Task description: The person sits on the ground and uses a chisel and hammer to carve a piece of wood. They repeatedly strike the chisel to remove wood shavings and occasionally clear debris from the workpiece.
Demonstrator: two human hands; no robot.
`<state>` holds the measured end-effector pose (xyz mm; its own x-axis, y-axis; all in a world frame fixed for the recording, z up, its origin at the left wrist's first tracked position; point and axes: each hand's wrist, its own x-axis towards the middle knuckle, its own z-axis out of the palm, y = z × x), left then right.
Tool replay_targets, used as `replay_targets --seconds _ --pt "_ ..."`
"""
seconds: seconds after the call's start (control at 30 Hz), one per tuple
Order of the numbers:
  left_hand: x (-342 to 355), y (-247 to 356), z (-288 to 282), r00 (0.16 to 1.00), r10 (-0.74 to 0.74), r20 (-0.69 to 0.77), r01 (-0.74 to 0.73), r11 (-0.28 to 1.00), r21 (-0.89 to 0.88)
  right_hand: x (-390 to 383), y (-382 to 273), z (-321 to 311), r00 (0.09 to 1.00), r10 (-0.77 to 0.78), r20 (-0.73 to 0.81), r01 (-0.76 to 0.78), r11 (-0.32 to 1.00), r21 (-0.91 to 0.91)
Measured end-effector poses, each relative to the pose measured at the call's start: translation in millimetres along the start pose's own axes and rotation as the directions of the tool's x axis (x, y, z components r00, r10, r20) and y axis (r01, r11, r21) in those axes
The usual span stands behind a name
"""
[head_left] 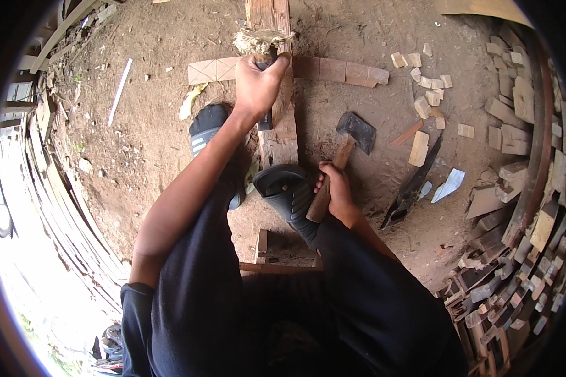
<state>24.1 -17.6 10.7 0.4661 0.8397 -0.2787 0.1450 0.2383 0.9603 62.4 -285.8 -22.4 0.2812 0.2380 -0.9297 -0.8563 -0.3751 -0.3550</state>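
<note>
My left hand (258, 85) is closed around the dark shaft of a chisel-like tool (266, 120), whose straw-coloured top (262, 41) is badly frayed. It is over a rough wooden beam (278, 141) that runs away from me along the ground. A curved wooden strip (339, 70) with drawn lines crosses the beam beneath this hand; the tool's contact with the strip is hidden. To the right, my right hand (338, 188) grips the wooden handle of a hatchet (358, 132). Its dark, broad head points away from me, beside the beam.
My sandalled right foot (286, 188) is against the beam's near end, the left foot (209, 129) beside it. Small wood blocks (434, 97) and a dark pointed piece (415, 185) lie on the dirt at right. Stacked offcuts (516, 141) line the far right.
</note>
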Motion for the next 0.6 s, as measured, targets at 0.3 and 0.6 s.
replay_targets --seconds 0.3,0.6 --pt "2.2 -0.9 -1.8 1.0 -0.009 0.0 0.009 0.999 0.033 -0.2 0.1 -0.4 1.0 0.003 0.004 -0.003 1.0 -0.001" --pt "7.6 -5.9 -2.8 0.997 -0.062 -0.04 0.062 0.998 -0.01 0.7 0.3 -1.0 1.0 0.006 0.001 -0.006 1.0 -0.01"
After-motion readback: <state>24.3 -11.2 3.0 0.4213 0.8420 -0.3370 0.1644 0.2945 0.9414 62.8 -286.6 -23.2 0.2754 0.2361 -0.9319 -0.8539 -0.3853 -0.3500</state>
